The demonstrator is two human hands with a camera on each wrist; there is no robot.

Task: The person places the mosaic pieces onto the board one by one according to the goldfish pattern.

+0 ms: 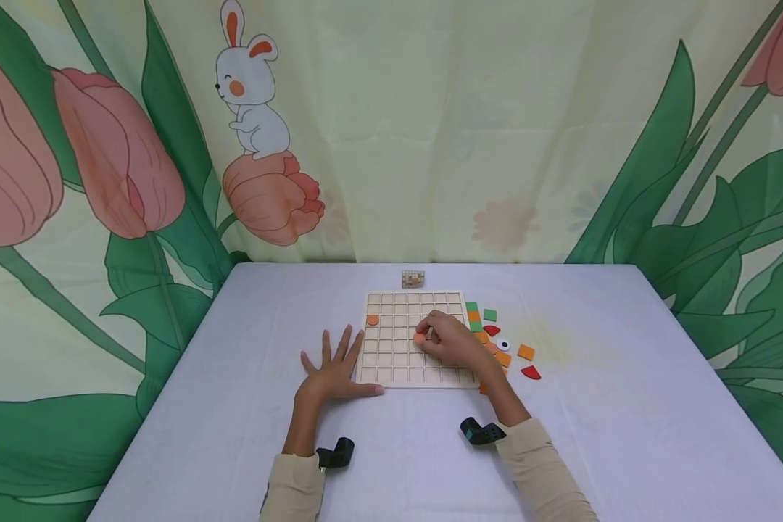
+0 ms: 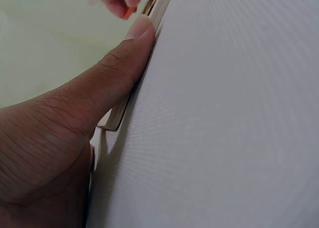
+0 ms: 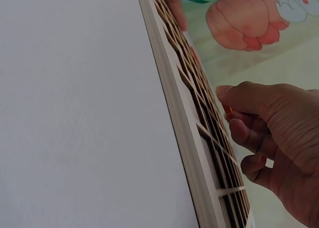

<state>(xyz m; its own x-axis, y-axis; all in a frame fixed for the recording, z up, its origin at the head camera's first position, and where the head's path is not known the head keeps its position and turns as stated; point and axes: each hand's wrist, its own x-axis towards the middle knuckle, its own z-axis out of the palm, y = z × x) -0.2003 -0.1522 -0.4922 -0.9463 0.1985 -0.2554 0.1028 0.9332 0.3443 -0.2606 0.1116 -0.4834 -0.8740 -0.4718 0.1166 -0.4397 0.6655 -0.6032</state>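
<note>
A pale wooden grid board (image 1: 385,358) lies on the table, with an orange round piece (image 1: 373,320) in a cell near its left side. My left hand (image 1: 331,378) is spread at the board's lower left corner, the thumb along the front edge and the fingertips by the left edge. Over the middle of the board, my right hand (image 1: 455,344) pinches a second orange round piece (image 1: 419,338) between thumb and fingers. In the right wrist view only a sliver of that piece (image 3: 228,110) shows; the fingers hide the rest.
Right of the board lie loose pieces: a green square (image 1: 490,315), an orange square (image 1: 525,351), a red wedge (image 1: 531,373), a white eye-like disc (image 1: 504,345) and several more. Behind the board is a small patterned card (image 1: 413,279). A printed curtain (image 1: 417,145) hangs beyond.
</note>
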